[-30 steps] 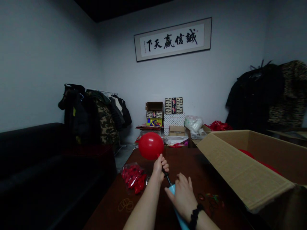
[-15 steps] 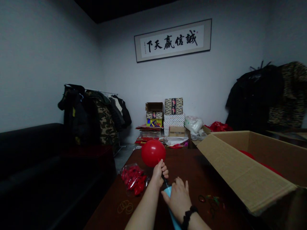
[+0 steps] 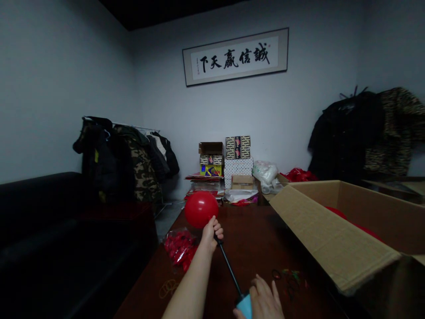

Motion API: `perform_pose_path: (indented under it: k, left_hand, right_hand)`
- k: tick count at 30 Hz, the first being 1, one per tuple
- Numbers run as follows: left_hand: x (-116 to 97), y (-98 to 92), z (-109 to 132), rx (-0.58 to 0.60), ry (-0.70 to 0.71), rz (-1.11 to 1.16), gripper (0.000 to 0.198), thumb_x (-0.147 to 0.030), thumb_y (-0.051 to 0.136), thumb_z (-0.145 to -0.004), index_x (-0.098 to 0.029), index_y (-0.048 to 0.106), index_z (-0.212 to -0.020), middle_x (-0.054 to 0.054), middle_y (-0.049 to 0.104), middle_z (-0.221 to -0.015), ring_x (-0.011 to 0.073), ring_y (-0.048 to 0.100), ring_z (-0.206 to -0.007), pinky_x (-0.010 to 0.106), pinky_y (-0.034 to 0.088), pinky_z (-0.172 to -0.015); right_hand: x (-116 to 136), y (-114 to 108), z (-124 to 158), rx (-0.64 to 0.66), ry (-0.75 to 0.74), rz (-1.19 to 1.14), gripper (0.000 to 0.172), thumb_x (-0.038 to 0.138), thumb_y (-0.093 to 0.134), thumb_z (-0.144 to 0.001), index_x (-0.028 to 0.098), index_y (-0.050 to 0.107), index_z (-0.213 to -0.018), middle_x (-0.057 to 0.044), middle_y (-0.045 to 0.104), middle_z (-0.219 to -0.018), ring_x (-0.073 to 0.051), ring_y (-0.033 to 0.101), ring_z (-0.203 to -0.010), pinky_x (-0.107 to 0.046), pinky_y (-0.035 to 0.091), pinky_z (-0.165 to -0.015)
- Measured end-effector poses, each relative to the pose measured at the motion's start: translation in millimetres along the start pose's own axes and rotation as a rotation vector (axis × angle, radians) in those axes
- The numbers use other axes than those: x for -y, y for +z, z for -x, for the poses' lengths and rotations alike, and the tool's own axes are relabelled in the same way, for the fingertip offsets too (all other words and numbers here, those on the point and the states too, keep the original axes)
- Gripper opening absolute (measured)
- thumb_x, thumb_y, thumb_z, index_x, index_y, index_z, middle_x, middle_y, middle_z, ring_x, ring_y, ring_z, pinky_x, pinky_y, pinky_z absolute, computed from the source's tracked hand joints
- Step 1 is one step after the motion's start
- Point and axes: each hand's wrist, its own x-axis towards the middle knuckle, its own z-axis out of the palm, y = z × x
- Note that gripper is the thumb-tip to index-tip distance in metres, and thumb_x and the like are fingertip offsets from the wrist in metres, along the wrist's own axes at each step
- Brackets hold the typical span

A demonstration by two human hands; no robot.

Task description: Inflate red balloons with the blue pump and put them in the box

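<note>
A round, inflated red balloon [image 3: 201,209] is above the table, its neck hidden in my left hand [image 3: 212,231]. That hand is closed round the neck and the black end of a balloon hand pump [image 3: 245,306]. From there a long black rod slants down to the pump's light blue barrel. My right hand [image 3: 263,299] lies over the barrel near the bottom edge, gripping it with the fingers partly stretched. Left of my left forearm is a clear plastic bag of red balloons [image 3: 179,244].
Thin rubber bands [image 3: 168,289] lie at the table's left edge. Dark and coloured bands [image 3: 290,280] lie on the right. A large open cardboard box [image 3: 332,235] with red things inside stands at the right. Stacked boxes [image 3: 237,170] are at the back.
My right hand has drawn the blue barrel back toward me, exposing much more black rod. My left hand and the balloon have shifted slightly left in view.
</note>
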Motion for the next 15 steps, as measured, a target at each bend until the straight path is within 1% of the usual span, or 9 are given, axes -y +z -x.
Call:
perform_pose_path:
  k: [3,7,9,11,15]
  left_hand:
    - [2,3.4,0,-0.008,0.009,0.043,0.041,-0.036,0.059,-0.083,-0.021,0.027,-0.061,-0.011,0.023,-0.045,0.0032,0.022,-0.033,0.016,0.012,-0.037]
    - [2,14.4,-1,0.015,0.014,0.060,0.040,-0.035,0.059,-0.082,-0.021,0.029,-0.062,-0.011,0.023,-0.045,0.0033,0.023,-0.033,0.015,0.012,-0.036]
    - [3,20.7,-1,0.031,0.005,0.044,0.038,-0.035,0.059,-0.083,-0.021,0.030,-0.062,-0.011,0.023,-0.045,0.0034,0.022,-0.033,0.015,0.011,-0.036]
    - [7,26.0,0,0.034,-0.008,0.022,0.039,-0.036,0.058,-0.083,-0.021,0.029,-0.062,-0.011,0.023,-0.045,0.0035,0.022,-0.033,0.016,0.011,-0.037]
    - [22,31.8,5,0.052,-0.020,-0.017,0.040,-0.039,0.059,-0.082,-0.021,0.029,-0.062,-0.011,0.024,-0.045,0.0033,0.022,-0.034,0.016,0.011,-0.038]
  right_hand:
    - [1,-13,-1,-0.034,-0.022,0.015,0.049,0.050,0.056,-0.074,0.014,0.067,-0.105,-0.017,0.055,-0.131,-0.034,0.037,-0.131,-0.053,0.013,-0.112]
    - [12,-36,-10,-0.001,-0.062,0.019,0.051,0.052,0.047,-0.081,0.011,0.066,-0.105,-0.018,0.051,-0.134,-0.033,0.034,-0.133,-0.054,0.009,-0.113]
    - [20,-44,-18,-0.014,-0.060,0.026,0.050,0.051,0.044,-0.083,0.011,0.066,-0.105,-0.019,0.052,-0.133,-0.032,0.035,-0.132,-0.053,0.009,-0.112]
    - [27,-49,-29,-0.056,-0.049,0.054,0.051,0.050,0.041,-0.085,0.010,0.066,-0.105,-0.019,0.052,-0.132,-0.032,0.035,-0.132,-0.053,0.008,-0.112]
    - [38,-55,-55,-0.089,-0.029,0.111,0.055,0.050,0.041,-0.085,0.006,0.065,-0.109,-0.022,0.049,-0.135,-0.034,0.028,-0.135,-0.055,0.007,-0.112]
